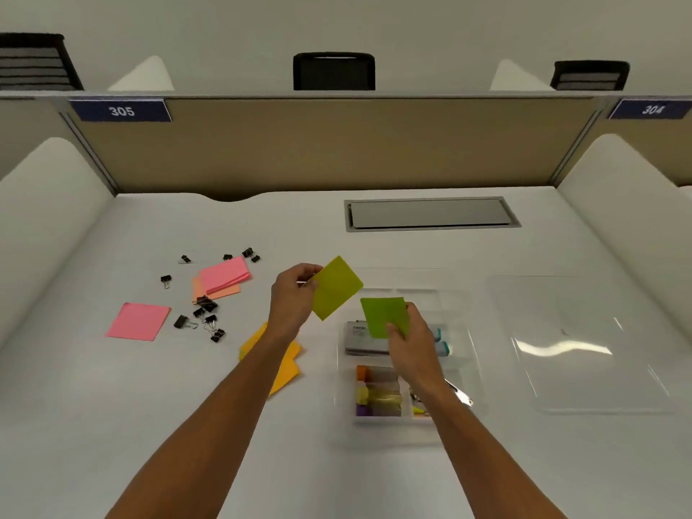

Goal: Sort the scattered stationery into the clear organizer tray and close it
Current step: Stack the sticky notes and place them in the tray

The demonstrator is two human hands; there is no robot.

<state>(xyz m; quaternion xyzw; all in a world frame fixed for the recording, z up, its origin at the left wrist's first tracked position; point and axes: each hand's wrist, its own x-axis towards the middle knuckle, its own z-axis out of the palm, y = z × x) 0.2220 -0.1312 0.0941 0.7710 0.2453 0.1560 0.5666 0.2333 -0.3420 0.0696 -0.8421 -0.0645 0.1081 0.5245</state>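
Two hands above the white worktop [337,462]: left hand [294,295] pinches a yellow-green square sticky pad [339,288]; right hand [413,340] pinches a green square sticky pad [382,314] over the clear plastic organizer tray [470,354].

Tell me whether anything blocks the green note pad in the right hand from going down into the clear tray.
Nothing visible blocks it. The right hand holds the green note pad above the open clear tray. The lid lies off to the right on the desk. Erasers already fill the compartment directly below.
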